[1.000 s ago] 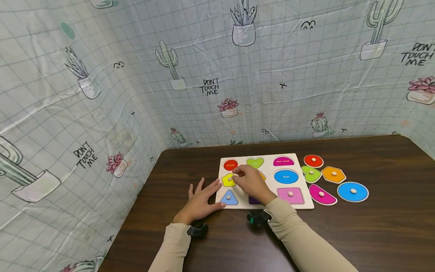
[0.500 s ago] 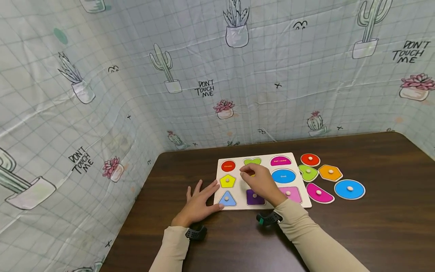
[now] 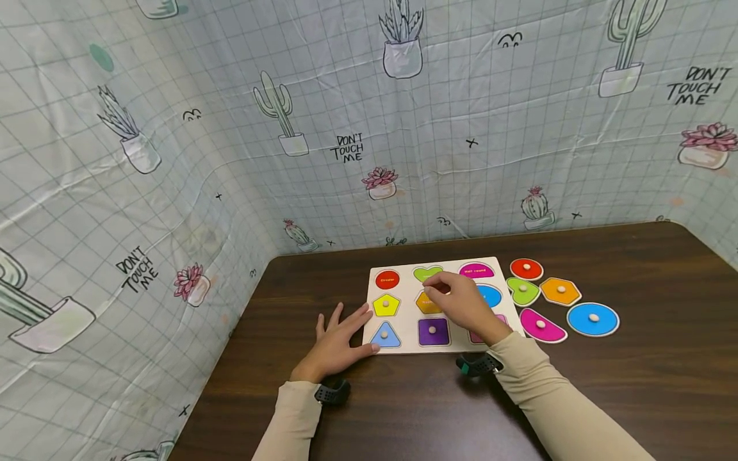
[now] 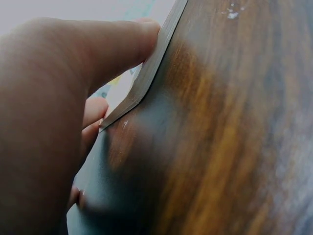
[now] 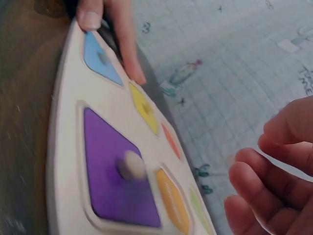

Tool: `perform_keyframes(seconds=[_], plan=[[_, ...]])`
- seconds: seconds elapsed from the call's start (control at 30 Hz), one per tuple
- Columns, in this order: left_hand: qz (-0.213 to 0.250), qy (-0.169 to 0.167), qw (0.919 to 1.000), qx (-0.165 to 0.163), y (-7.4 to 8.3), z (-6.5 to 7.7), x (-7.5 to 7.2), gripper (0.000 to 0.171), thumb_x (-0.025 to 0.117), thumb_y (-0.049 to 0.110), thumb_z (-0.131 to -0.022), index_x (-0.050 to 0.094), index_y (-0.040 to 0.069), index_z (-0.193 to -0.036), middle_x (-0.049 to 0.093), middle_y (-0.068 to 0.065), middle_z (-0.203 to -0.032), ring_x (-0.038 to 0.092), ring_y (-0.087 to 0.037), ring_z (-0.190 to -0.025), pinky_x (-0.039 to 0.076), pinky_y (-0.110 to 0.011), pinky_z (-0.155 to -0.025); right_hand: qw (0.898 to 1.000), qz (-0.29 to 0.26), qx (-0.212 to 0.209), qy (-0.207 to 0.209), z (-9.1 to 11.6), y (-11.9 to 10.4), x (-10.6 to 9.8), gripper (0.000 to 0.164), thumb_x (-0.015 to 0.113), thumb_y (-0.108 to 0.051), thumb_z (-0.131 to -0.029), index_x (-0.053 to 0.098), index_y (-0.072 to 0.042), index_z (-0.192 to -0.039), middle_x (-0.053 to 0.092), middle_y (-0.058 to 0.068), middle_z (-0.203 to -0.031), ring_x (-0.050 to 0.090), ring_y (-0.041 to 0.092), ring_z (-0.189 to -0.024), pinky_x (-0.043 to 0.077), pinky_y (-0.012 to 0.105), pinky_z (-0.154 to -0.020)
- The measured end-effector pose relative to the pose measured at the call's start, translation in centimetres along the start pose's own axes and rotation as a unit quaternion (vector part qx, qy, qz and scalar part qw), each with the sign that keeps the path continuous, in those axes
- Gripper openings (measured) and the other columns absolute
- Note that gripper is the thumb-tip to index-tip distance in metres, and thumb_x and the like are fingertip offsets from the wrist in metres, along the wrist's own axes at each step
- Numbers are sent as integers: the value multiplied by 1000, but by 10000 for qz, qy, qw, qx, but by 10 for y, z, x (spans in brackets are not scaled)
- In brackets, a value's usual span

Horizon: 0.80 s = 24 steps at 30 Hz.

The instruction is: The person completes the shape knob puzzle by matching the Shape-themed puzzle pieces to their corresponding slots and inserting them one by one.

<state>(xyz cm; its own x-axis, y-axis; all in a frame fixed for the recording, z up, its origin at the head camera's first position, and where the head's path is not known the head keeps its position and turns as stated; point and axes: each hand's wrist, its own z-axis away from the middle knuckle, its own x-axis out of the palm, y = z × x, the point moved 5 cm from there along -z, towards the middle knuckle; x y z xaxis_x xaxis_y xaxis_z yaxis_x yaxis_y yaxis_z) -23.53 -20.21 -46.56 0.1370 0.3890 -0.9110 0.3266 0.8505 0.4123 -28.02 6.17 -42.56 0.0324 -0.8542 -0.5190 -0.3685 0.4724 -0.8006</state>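
Note:
A white shape puzzle board (image 3: 403,330) lies on the table. Its yellow pentagon (image 3: 379,308), blue triangle (image 3: 383,343) and purple square (image 3: 441,335) carry knobs. The red, green, orange, magenta and blue oval spots show flat colour, some with printed words. My left hand (image 3: 331,354), fingers spread, rests at the board's left edge with the thumb on its near corner. My right hand (image 3: 466,307) hovers over the board's right half, covering part of the oval spot and the pink rectangle. Seen from the right wrist, its fingers (image 5: 249,176) are loosely bent around nothing.
Right of the board lie loose knobbed pieces: a red circle (image 3: 519,270), a green heart (image 3: 517,293), an orange hexagon (image 3: 569,297), a magenta half round (image 3: 548,333) and a blue oval (image 3: 604,325). A printed curtain (image 3: 323,186) stands behind the dark wooden table (image 3: 663,371).
My right hand has moved rightward across the board from the yellow pentagon, uncovering the purple square and orange spot. The left hand stays in place; the view has shifted slightly.

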Motion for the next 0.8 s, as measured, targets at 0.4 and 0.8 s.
perform_keyframes(seconds=[0.4,0.8], plan=[[43,42,10000,64,1,-1,-1,75,62,61,-90,43,26,-155,30,10,-162,6,-40,-152,-8,-71,-111,9991,392,-44,124,4,20,-41,18,66,-15,-96,74,-1,-106,71,7,-100,63,25,-91,51,42,-85],[52,37,9999,99,1,0,0,76,63,60,-90,43,25,-154,31,9,-162,7,-40,-151,-7,-72,-110,9966,-175,725,-349,9,46,-67,33,63,-25,-100,69,0,-119,69,15,-107,65,29,-88,55,34,-77]])
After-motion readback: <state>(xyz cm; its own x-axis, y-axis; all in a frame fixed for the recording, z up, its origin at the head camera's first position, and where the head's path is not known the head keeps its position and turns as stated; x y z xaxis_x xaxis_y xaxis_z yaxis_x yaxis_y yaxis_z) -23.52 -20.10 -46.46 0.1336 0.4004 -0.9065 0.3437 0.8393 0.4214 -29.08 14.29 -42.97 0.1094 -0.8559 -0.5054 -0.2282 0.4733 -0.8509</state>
